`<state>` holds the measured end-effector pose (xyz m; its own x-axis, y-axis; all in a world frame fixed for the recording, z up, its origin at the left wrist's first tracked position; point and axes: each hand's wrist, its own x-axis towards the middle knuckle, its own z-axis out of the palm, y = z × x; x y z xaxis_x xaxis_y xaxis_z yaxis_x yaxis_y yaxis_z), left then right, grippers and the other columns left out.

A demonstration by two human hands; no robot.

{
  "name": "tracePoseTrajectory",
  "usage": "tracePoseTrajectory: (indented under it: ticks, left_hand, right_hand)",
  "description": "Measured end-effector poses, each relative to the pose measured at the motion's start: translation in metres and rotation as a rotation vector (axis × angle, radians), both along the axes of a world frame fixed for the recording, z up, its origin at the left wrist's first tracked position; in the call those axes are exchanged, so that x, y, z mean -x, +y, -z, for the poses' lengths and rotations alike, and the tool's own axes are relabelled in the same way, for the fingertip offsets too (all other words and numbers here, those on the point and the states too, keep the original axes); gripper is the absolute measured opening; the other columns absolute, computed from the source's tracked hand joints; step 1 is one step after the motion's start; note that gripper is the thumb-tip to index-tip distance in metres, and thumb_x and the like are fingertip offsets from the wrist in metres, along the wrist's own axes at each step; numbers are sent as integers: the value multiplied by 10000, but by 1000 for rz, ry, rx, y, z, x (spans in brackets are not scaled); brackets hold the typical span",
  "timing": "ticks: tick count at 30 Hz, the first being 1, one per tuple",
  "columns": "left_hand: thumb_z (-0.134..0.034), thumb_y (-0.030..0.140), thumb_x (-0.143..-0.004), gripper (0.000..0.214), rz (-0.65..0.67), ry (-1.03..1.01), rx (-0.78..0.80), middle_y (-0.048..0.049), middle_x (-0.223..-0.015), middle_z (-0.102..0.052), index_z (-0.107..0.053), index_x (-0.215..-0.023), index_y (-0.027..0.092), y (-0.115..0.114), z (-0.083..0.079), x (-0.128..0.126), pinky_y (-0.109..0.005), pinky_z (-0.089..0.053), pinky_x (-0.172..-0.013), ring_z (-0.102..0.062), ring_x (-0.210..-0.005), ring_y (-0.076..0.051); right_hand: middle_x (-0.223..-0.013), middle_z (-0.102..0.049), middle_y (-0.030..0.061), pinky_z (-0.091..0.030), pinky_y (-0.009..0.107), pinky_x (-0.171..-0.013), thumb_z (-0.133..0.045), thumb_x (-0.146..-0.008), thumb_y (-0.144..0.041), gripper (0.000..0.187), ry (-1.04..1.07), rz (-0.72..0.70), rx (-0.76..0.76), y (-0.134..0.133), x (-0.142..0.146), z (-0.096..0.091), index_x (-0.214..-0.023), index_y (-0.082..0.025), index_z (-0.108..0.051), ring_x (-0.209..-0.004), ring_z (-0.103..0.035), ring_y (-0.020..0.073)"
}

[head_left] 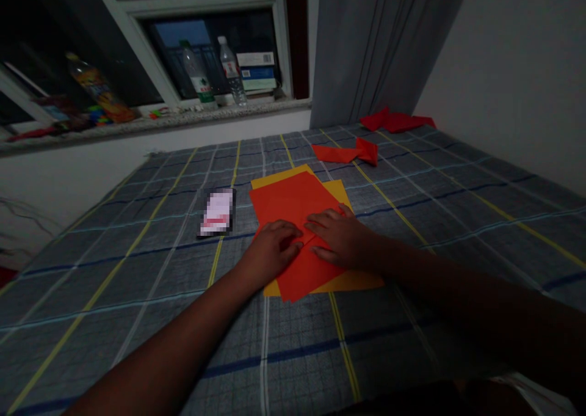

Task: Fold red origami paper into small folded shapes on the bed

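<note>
A small folded piece of orange paper point(310, 240) lies between my hands, on top of orange-red sheets point(293, 205). My left hand point(273, 248) rests at its left side, fingers curled and thumb close to them, holding its edge. From the right, my right hand point(341, 237) comes over the same piece, with its fingers and thumb on the paper. The fingers partly cover the folds, so the shape is hard to make out. Yellow-orange sheets point(279, 175) stick out from under the red ones.
A phone point(217, 213) lies left of the paper on the checked cloth point(151, 294). Beyond are a folded orange paper shape point(336, 154) and a red one point(400, 121). Bottles point(232, 71) and boxes point(257, 72) stand on the windowsill point(183, 116). A grey curtain point(361, 49) hangs behind.
</note>
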<state>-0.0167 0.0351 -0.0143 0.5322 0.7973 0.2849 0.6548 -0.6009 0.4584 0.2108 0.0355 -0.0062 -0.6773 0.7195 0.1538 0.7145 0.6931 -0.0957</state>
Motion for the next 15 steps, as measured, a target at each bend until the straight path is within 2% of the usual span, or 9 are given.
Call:
tracePoseTrajectory:
  ticks: [8, 15]
  left_hand:
    - [-600, 247, -921, 203, 1, 57, 24, -79, -1151, -681, -693, -1092, 192, 0, -2, 1, -418, -467, -1031, -612, -1104, -229]
    - [-614, 218, -877, 317, 68, 63, 120, -75, -1251, -648, -648, -1192, 201, 6, -5, 12, -403, -455, -1078, -600, -1176, -218]
  right_hand:
    - [-1528, -454, 155, -192, 651, -1090, -448, -958, -472, 562, -24, 49, -17, 0, 1, 3, -1429, -169, -494, -1291, -468, 347]
    - [-1533, -456, 129, -209, 651, -1083, -422, -959, -500, 570, -40, 40, -25, 1, 1, 3, -1435, -195, -493, -1291, -468, 346]
